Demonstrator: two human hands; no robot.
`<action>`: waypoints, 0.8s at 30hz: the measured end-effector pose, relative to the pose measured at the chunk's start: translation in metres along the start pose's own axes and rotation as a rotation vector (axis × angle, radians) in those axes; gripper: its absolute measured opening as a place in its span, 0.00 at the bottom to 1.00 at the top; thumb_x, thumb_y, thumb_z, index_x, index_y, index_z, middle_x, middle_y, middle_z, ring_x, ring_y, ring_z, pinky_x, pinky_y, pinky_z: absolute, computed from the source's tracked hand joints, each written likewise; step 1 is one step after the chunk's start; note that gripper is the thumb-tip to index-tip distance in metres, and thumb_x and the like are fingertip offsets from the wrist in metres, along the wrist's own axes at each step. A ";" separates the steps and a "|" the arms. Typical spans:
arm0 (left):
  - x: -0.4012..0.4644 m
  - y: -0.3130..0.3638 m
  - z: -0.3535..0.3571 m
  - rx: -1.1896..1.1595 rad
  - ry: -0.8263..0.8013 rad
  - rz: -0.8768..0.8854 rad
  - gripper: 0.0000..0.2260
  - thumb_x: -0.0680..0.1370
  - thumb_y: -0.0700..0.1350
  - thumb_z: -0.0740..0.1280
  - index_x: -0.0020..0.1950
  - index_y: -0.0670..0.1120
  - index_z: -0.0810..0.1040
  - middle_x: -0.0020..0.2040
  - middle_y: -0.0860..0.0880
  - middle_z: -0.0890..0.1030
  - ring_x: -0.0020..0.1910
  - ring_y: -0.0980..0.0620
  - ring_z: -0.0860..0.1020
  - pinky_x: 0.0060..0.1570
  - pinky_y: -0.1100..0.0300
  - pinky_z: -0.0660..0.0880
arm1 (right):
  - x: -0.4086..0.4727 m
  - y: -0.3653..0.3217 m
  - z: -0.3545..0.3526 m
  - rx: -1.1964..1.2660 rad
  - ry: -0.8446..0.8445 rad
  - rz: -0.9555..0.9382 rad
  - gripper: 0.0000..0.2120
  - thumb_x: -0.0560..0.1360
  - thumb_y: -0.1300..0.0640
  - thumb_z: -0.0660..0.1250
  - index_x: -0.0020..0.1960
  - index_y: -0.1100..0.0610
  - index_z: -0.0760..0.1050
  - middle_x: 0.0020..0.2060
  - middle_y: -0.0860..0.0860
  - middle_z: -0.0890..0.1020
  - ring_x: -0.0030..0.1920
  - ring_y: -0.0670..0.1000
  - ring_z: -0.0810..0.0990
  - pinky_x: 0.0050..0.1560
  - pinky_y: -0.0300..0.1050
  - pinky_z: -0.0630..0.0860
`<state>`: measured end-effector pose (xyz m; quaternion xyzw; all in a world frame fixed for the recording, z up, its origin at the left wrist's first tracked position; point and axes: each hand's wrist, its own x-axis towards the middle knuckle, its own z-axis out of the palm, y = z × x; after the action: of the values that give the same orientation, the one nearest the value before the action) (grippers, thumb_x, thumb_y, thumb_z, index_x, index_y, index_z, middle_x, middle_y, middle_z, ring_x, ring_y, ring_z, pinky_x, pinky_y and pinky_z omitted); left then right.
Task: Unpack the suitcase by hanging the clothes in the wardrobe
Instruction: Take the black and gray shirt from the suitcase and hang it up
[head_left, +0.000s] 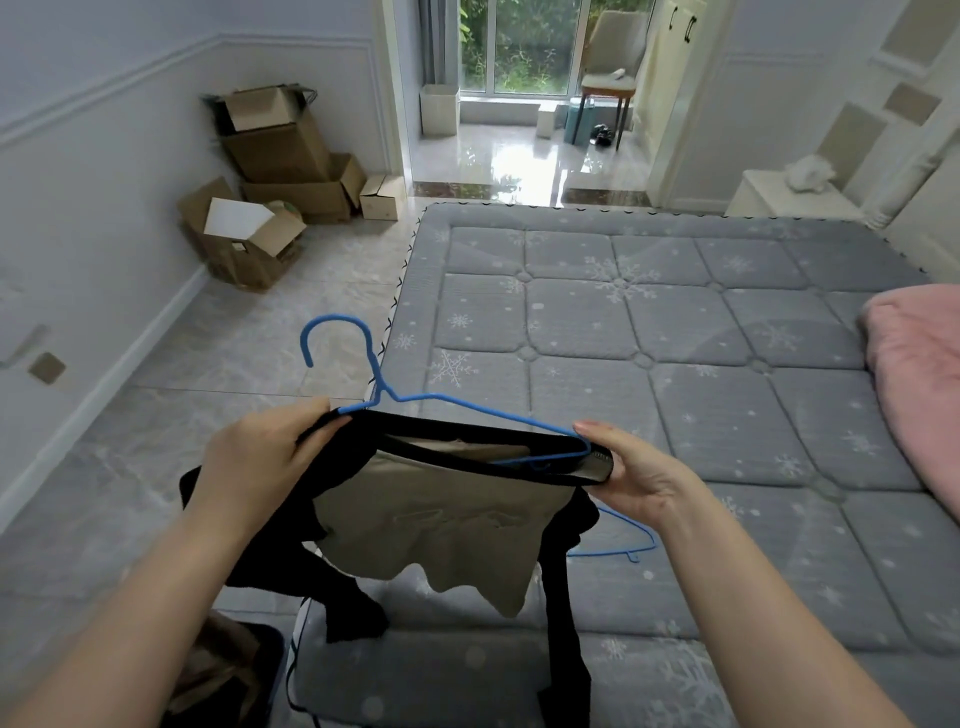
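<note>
A beige garment with black trim and black sleeves hangs between my hands above the near corner of the bed. A blue wire hanger is partly inside its neck opening, hook pointing up and left. My left hand grips the left end of the black collar together with the hanger's arm. My right hand pinches the right end of the collar over the hanger's other tip. A second blue hanger lies on the mattress, partly hidden by the garment. The open suitcase shows at the bottom left.
The grey quilted mattress fills the right half, with a pink blanket at its right edge. Several cardboard boxes are stacked against the left wall. A doorway ahead leads to a glazed area with a chair.
</note>
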<state>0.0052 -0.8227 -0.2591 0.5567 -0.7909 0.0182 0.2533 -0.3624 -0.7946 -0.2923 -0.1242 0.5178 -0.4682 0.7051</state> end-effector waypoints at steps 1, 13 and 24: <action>-0.001 0.000 0.000 0.015 0.007 0.030 0.12 0.80 0.55 0.64 0.39 0.51 0.67 0.28 0.51 0.70 0.27 0.48 0.69 0.25 0.56 0.67 | 0.000 0.000 0.001 -0.006 0.024 -0.021 0.11 0.71 0.64 0.73 0.52 0.58 0.76 0.43 0.57 0.81 0.42 0.54 0.81 0.40 0.45 0.80; -0.007 0.013 0.012 0.132 0.117 0.280 0.10 0.78 0.52 0.60 0.39 0.51 0.67 0.28 0.49 0.73 0.25 0.47 0.74 0.23 0.59 0.63 | 0.002 0.001 0.029 -0.188 0.054 -0.145 0.10 0.72 0.71 0.70 0.50 0.61 0.80 0.43 0.59 0.81 0.40 0.54 0.80 0.41 0.45 0.75; 0.010 0.032 0.016 0.119 0.048 -0.020 0.17 0.78 0.61 0.57 0.40 0.49 0.71 0.29 0.47 0.75 0.28 0.42 0.76 0.24 0.58 0.65 | -0.038 -0.024 0.083 -0.297 -0.236 -0.225 0.10 0.78 0.65 0.65 0.55 0.64 0.83 0.50 0.62 0.84 0.45 0.52 0.78 0.44 0.40 0.81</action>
<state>-0.0319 -0.8241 -0.2609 0.5780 -0.7766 0.0758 0.2388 -0.3064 -0.8031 -0.2171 -0.3374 0.4779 -0.4447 0.6782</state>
